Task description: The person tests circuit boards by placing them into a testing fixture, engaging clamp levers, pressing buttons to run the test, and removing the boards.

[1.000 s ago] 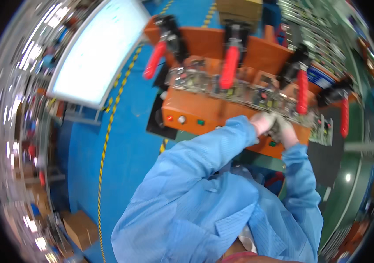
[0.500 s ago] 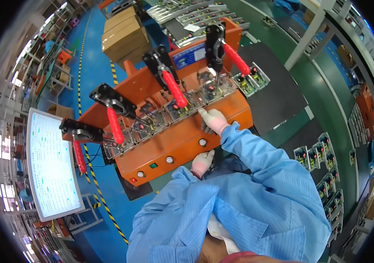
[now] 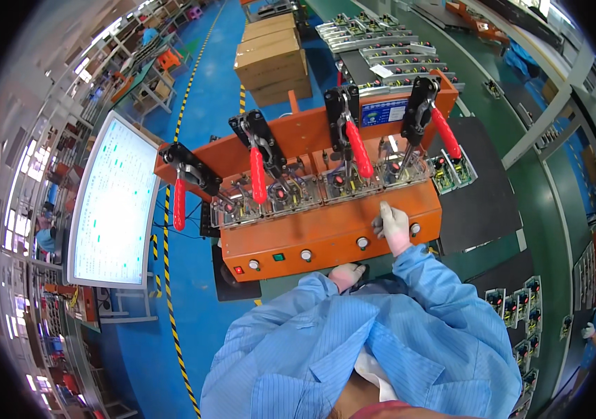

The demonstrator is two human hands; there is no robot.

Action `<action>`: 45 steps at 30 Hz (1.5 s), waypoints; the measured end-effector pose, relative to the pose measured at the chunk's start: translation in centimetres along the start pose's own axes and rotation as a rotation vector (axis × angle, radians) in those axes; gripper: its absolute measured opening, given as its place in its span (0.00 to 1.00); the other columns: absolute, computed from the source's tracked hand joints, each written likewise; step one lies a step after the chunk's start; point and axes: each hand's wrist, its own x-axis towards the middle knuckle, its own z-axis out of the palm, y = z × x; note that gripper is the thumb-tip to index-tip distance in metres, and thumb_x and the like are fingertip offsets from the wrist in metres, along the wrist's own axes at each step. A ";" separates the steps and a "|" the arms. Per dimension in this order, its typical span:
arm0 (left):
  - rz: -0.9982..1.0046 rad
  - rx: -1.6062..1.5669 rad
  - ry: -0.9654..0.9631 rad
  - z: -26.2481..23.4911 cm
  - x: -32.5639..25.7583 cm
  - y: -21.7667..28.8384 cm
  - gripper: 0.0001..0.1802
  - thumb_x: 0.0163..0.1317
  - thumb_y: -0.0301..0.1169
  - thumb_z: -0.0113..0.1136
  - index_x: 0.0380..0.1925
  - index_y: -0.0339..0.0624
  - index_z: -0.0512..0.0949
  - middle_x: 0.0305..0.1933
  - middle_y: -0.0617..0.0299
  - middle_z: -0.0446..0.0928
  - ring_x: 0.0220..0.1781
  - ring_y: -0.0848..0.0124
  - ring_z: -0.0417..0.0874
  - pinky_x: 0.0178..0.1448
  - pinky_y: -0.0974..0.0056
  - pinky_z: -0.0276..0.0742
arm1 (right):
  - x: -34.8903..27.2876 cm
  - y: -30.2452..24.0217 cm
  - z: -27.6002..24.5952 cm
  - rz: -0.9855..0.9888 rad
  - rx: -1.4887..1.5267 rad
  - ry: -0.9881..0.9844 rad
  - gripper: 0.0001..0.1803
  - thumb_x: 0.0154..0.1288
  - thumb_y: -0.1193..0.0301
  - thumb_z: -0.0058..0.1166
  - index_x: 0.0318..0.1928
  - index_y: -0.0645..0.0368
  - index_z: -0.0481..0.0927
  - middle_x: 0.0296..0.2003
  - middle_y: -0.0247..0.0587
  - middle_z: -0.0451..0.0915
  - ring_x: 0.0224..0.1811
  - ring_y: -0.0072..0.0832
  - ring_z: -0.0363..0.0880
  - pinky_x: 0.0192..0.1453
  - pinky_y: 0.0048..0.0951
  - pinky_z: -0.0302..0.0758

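Observation:
An orange test fixture (image 3: 333, 241) stands in front of me with a row of clear holders (image 3: 343, 187) along its top, circuit boards inside them. Several black toggle clamps with red handles (image 3: 359, 150) rise over the holders. My right hand (image 3: 392, 225), in a pale glove, is over the right part of the fixture's front, just below the holders. Its fingers are partly bent and apart, and nothing shows in them. My left hand (image 3: 343, 276), also gloved, rests low by the fixture's front bottom edge. Its fingers are mostly hidden.
A lit monitor (image 3: 113, 206) stands to the left. Circuit boards (image 3: 453, 171) lie on a black mat (image 3: 483, 202) at right, with more boards (image 3: 514, 307) nearer me. Beyond the fixture are cardboard boxes (image 3: 270, 59) and rows of boards (image 3: 399, 59).
My right hand has drawn back from the front edge of the clear holders onto the fixture's front. The whole view has turned and shifted. My left hand stays low by the fixture.

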 end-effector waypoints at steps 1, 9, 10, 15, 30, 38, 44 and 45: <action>-0.030 -0.018 -0.006 -0.4 -0.3 0.5 0.26 0.68 0.50 0.41 0.37 0.39 0.81 0.37 0.55 0.83 0.39 0.53 0.80 0.47 0.58 0.73 | -1.0 0.5 0.1 -0.003 -0.001 -0.003 0.27 0.70 0.54 0.42 0.21 0.62 0.75 0.16 0.41 0.75 0.12 0.23 0.68 0.16 0.22 0.65; -0.113 -0.234 -0.010 0.3 -0.2 -0.3 0.25 0.69 0.48 0.41 0.36 0.38 0.80 0.31 0.55 0.81 0.30 0.58 0.79 0.37 0.60 0.74 | -5.5 7.7 -0.3 0.242 -0.518 -0.468 0.25 0.69 0.55 0.42 0.29 0.65 0.79 0.17 0.42 0.76 0.13 0.29 0.70 0.18 0.25 0.67; -0.109 -0.257 -0.021 0.3 -0.1 -0.6 0.25 0.69 0.47 0.41 0.35 0.38 0.80 0.30 0.55 0.81 0.28 0.59 0.79 0.36 0.60 0.74 | -4.5 9.0 -0.7 0.248 -0.519 -0.504 0.25 0.69 0.55 0.41 0.30 0.66 0.79 0.17 0.42 0.77 0.13 0.30 0.71 0.18 0.26 0.68; -0.168 -0.393 -0.058 0.2 -0.2 -0.8 0.25 0.70 0.47 0.42 0.32 0.36 0.78 0.22 0.57 0.78 0.18 0.65 0.76 0.25 0.64 0.71 | -2.6 11.8 -3.5 0.412 -0.412 -0.594 0.24 0.70 0.57 0.39 0.32 0.67 0.78 0.22 0.46 0.79 0.16 0.35 0.76 0.20 0.28 0.72; -0.200 -0.416 -0.103 -0.2 -0.1 -0.5 0.24 0.71 0.47 0.42 0.30 0.39 0.77 0.21 0.57 0.77 0.17 0.66 0.74 0.22 0.66 0.70 | -2.7 12.0 -3.9 0.401 -0.375 -0.595 0.23 0.72 0.57 0.39 0.37 0.66 0.76 0.23 0.45 0.80 0.16 0.34 0.76 0.20 0.27 0.74; -0.212 -0.424 -0.094 -0.4 -0.3 -0.2 0.24 0.71 0.48 0.42 0.29 0.39 0.76 0.19 0.58 0.76 0.16 0.67 0.74 0.21 0.67 0.68 | -2.8 11.4 -3.8 0.408 -0.391 -0.583 0.22 0.72 0.59 0.40 0.36 0.68 0.77 0.23 0.45 0.80 0.16 0.34 0.75 0.20 0.27 0.74; -0.209 -0.436 -0.094 -0.4 -0.2 -0.3 0.23 0.71 0.46 0.42 0.28 0.39 0.75 0.20 0.57 0.76 0.15 0.67 0.73 0.20 0.68 0.67 | -3.1 11.5 -3.6 0.367 -0.397 -0.553 0.26 0.72 0.58 0.37 0.28 0.66 0.78 0.22 0.44 0.80 0.15 0.35 0.75 0.21 0.28 0.75; -0.207 -0.434 -0.095 -0.3 -0.2 -0.3 0.23 0.71 0.46 0.42 0.28 0.39 0.75 0.20 0.57 0.76 0.15 0.67 0.73 0.20 0.68 0.67 | -3.0 11.4 -3.6 0.375 -0.395 -0.561 0.25 0.72 0.58 0.38 0.29 0.66 0.78 0.22 0.44 0.80 0.15 0.34 0.75 0.21 0.28 0.75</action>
